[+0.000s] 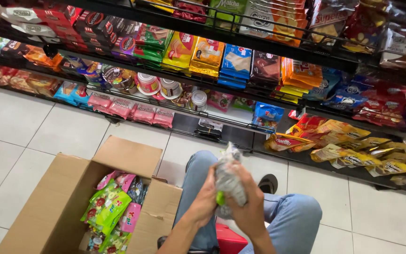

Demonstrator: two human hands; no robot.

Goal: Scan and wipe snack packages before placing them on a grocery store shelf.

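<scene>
Underfoot, pale square floor tiles [34,127] with dark grout lines, running up to black wire shelves [222,123] along the top of the view. On the lower shelf at left, a row of pink packets [132,110]; behind them, round white tubs [158,87]. Higher up, yellow bags [193,54] beside blue packets [236,61] and orange packs [301,73]. At lower right, a spill of yellow-and-red pouches [348,146] lying flat. Bottom left, an open cardboard box [57,202] standing on the tiles, flaps out, holding green and pink sweet bags [111,207]. In the middle, over bent knees in blue jeans [292,216], a clear plastic bundle [229,181] with a green patch, gripped on both sides: left hand [205,200] with fingers curled closed on it, right hand [250,207] likewise wrapped round it.
</scene>
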